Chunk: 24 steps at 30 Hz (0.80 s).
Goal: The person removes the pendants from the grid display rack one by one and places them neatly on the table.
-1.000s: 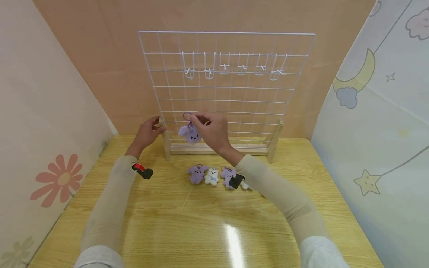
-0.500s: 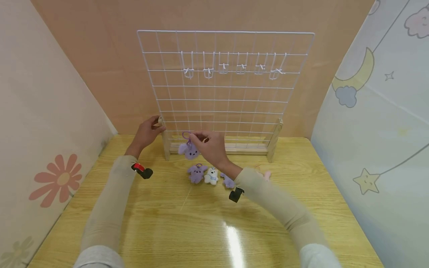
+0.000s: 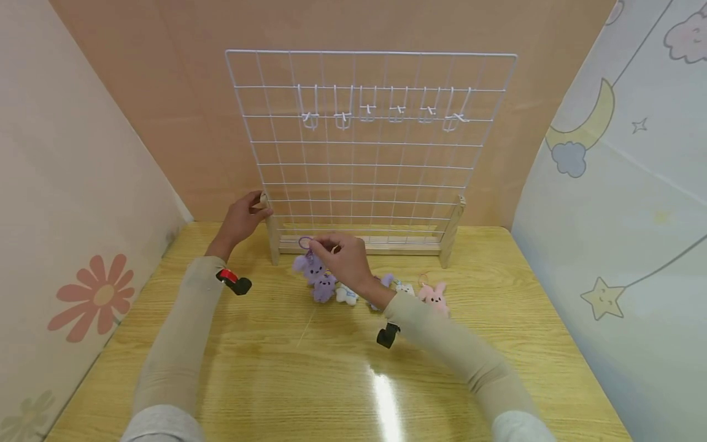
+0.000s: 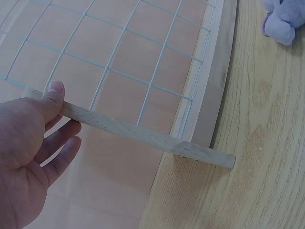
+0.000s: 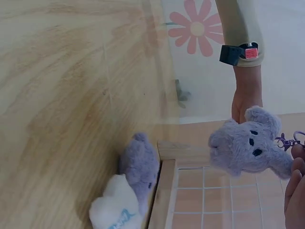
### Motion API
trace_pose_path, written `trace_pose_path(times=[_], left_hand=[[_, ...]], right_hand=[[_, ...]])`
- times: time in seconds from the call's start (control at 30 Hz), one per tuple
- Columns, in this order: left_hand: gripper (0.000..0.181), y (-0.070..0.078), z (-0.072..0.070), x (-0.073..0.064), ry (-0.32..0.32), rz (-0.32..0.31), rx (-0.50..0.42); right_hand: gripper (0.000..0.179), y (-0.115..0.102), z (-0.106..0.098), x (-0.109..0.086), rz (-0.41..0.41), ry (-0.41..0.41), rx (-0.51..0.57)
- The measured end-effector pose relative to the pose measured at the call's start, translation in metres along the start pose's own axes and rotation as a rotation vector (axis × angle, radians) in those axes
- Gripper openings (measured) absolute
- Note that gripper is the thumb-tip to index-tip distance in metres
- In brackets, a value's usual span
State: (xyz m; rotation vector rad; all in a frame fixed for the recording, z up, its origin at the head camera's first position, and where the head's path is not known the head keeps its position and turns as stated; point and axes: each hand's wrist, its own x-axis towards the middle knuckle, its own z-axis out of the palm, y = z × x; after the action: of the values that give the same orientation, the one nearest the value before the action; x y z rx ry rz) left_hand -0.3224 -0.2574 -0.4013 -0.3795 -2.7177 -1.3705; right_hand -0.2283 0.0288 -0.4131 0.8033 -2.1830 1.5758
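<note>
In the head view my right hand [image 3: 345, 261] pinches the purple ring of a fluffy purple plush keychain [image 3: 309, 268], which hangs low over the table and overlaps another purple plush keychain [image 3: 324, 288]. The right wrist view shows the held plush [image 5: 248, 143] with dark eyes and a purple clasp, the fingertips at its ring. My left hand [image 3: 241, 220] grips the top of the left wooden post of a white wire grid rack [image 3: 378, 144]. In the left wrist view the thumb lies on one side of that post [image 4: 128, 129] and the fingers on the other.
Several plush keychains lie in a row before the rack: a white one [image 3: 347, 295], a purple one partly behind my right wrist, another white one [image 3: 405, 288] and a pink one [image 3: 435, 298]. Several white hooks [image 3: 397, 112] hang high on the grid. Patterned walls stand at both sides.
My right hand has lowered the purple plush keychain from in front of the grid down toward the row on the table. My left hand has stayed on the wooden post.
</note>
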Motion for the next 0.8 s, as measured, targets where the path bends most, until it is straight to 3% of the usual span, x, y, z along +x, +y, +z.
trace_pose_path(times=[0.3, 0.57, 0.8], left_hand=[[0.063, -0.002, 0.001, 0.001, 0.004, -0.013, 0.007], [0.062, -0.001, 0.001, 0.001, 0.007, -0.010, 0.008], [0.063, 0.000, 0.000, 0.000, 0.006, -0.015, 0.013]], right_hand=[[0.018, 0.005, 0.011, -0.017, 0.042, -0.077, 0.013], [0.018, 0.005, 0.022, -0.022, 0.003, -0.095, 0.018], [0.016, 0.006, 0.032, -0.031, 0.064, -0.136, 0.013]])
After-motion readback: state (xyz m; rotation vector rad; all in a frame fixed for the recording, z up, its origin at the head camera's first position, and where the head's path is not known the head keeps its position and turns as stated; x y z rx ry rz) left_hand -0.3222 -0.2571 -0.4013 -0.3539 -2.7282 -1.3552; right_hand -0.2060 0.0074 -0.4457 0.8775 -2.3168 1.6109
